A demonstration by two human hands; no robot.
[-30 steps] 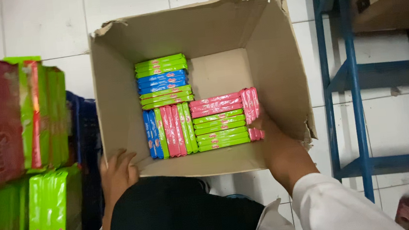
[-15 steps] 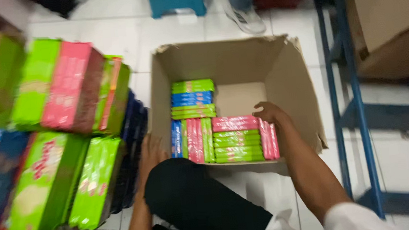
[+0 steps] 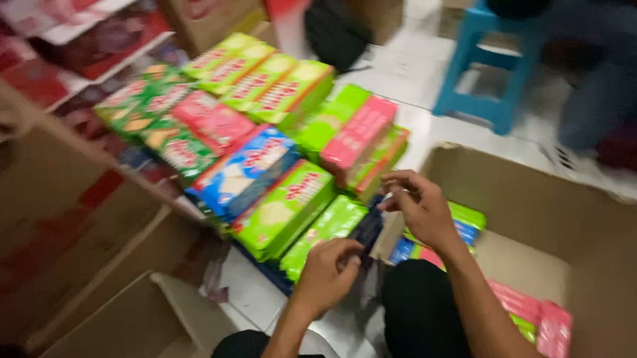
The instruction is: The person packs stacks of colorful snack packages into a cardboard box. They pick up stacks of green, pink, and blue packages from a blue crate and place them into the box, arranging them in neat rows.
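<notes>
A light-blue plastic stool (image 3: 490, 72) stands on the white tiled floor (image 3: 394, 80) — beside it, a black bag (image 3: 332, 32). An open brown cardboard carton (image 3: 111, 351) sits at lower left, with red-packed shelves (image 3: 83, 31) above — blurred.

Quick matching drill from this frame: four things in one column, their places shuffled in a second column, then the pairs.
Things:
1. cardboard box
2. blue stool
3. left hand
4. blue packet

Places:
A. in the stack, above a green packet
B. on the tiled floor, top right, behind the box
C. lower right, open, with pink and green packets inside
D. on a green packet at the bottom edge of the stack, left of the right hand

Pairs: 1-C, 2-B, 3-D, 4-A
</notes>
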